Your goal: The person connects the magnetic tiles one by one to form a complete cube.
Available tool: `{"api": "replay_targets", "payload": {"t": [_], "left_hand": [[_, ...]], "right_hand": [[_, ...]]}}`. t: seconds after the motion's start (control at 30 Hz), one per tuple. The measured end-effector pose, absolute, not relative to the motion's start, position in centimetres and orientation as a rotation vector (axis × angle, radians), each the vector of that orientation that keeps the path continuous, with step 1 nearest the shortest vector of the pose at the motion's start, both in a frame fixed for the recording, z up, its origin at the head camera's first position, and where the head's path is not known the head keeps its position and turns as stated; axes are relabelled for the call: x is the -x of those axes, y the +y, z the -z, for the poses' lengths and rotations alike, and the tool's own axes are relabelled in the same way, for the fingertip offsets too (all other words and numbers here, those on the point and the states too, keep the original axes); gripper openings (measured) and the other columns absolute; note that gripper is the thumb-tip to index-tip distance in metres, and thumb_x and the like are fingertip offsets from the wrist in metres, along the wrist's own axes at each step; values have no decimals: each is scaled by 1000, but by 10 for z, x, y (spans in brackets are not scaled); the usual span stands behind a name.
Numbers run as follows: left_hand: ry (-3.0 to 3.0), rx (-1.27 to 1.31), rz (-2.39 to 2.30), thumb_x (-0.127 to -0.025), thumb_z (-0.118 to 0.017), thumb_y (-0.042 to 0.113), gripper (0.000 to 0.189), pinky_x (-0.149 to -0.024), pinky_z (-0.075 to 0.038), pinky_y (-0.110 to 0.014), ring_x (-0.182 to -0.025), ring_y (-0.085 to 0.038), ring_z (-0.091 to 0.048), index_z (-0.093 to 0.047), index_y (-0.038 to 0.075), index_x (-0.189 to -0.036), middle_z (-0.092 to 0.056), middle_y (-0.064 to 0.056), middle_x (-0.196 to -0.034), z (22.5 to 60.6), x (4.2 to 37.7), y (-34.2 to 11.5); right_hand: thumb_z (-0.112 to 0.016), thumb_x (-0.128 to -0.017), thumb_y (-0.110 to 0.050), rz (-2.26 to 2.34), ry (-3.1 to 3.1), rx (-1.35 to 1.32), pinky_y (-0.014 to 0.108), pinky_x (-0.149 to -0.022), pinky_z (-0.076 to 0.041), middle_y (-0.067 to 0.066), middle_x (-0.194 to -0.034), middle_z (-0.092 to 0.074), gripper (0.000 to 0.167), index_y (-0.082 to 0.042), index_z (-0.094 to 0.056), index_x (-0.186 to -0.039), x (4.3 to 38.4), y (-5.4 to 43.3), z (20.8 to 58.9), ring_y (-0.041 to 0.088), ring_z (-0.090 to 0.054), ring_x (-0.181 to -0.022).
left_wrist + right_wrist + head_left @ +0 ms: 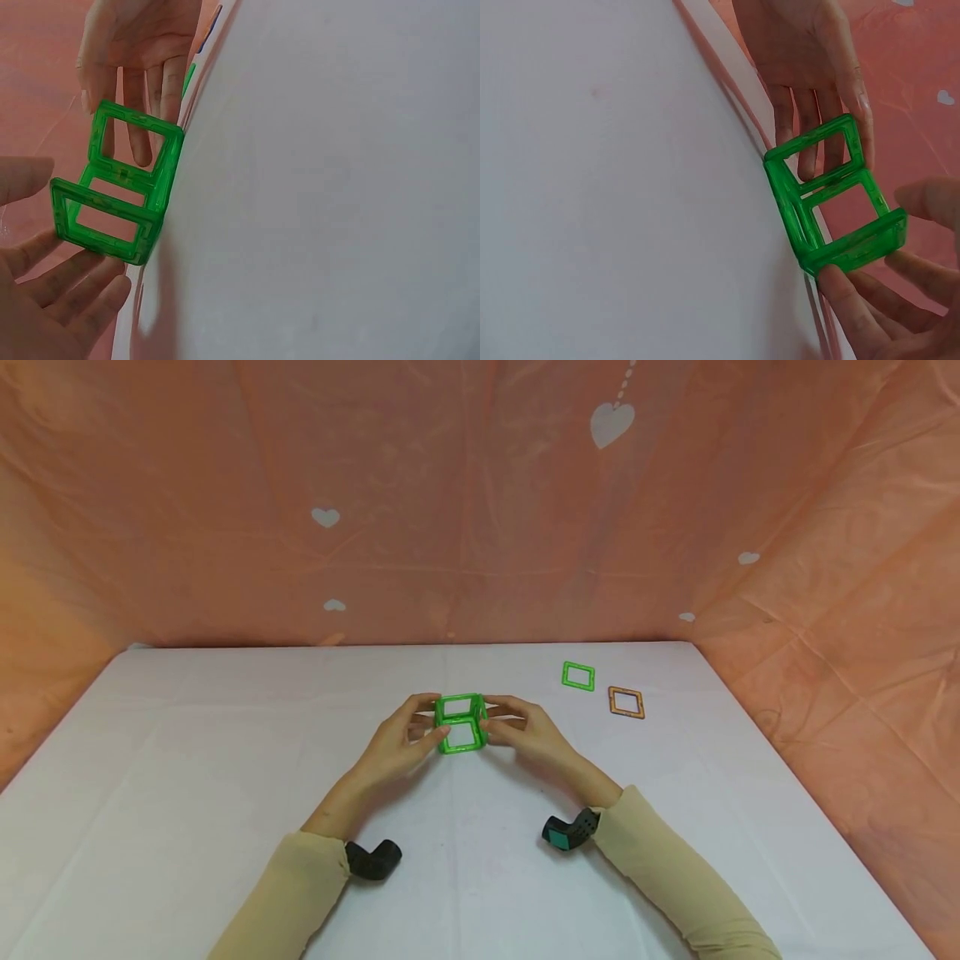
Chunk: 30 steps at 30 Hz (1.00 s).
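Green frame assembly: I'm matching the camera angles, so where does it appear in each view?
Head: green frame assembly just below centre.
Left wrist: left of centre.
Right wrist: right of centre.
Shared landmark: white tabletop, visible in all three.

Orange backdrop [465,485] behind white table [165,760]

On the white table [225,743], at the far right, a green frame [577,687] lay flat — and an orange frame [627,715] lay near it, a bit more right.
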<state>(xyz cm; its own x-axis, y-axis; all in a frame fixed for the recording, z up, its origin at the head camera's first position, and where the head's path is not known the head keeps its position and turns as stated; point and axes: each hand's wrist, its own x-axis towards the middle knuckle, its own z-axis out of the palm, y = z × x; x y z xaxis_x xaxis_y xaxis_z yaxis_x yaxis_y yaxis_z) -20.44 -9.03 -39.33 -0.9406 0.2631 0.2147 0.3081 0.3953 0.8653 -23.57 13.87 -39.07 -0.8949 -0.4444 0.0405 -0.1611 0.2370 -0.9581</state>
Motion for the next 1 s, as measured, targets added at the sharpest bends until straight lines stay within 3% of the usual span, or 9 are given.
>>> {"api": "replay_targets", "payload": {"t": [0.23, 0.4, 0.67, 1.0], "left_hand": [[-2598, 518, 1576, -95, -60, 14, 51, -94, -49, -48, -110, -38, -60, -41, -3, -139, -57, -27, -126, 393, 205, -89], [-2605, 495, 1564, -95, -59, 15, 45, -92, -50, -47, -107, -36, -62, -46, -2, -135, -60, -25, -123, 392, 204, -89], [-2589, 471, 1571, -95, -58, 14, 40, -91, -50, -47, -105, -36, -63, -50, -2, -131, -61, -23, -121, 391, 204, -89], [-2514, 420, 1640, -94, -58, 8, 33, -96, -49, -46, -111, -36, -60, -53, -4, -125, -61, -22, -122, 392, 202, -88]], "right_hand": [[-61, -93, -9, 1693, 2291, 569, 35, -81, -57, 26, -121, -59, 45, 2, -50, -135, 237, 141, 389, 32, -65, -103], [-63, -92, -11, 1685, 2324, 545, 35, -75, -57, 23, -118, -61, 42, 0, -55, -131, 239, 141, 388, 29, -67, -95], [-64, -93, -16, 1660, 2359, 547, 42, -74, -56, 23, -117, -63, 41, -1, -57, -130, 241, 142, 388, 37, -65, -95], [-63, -92, -15, 1682, 2374, 554, 31, -67, -54, 22, -103, -67, 34, -2, -62, -124, 239, 143, 387, 23, -66, -77]]}}
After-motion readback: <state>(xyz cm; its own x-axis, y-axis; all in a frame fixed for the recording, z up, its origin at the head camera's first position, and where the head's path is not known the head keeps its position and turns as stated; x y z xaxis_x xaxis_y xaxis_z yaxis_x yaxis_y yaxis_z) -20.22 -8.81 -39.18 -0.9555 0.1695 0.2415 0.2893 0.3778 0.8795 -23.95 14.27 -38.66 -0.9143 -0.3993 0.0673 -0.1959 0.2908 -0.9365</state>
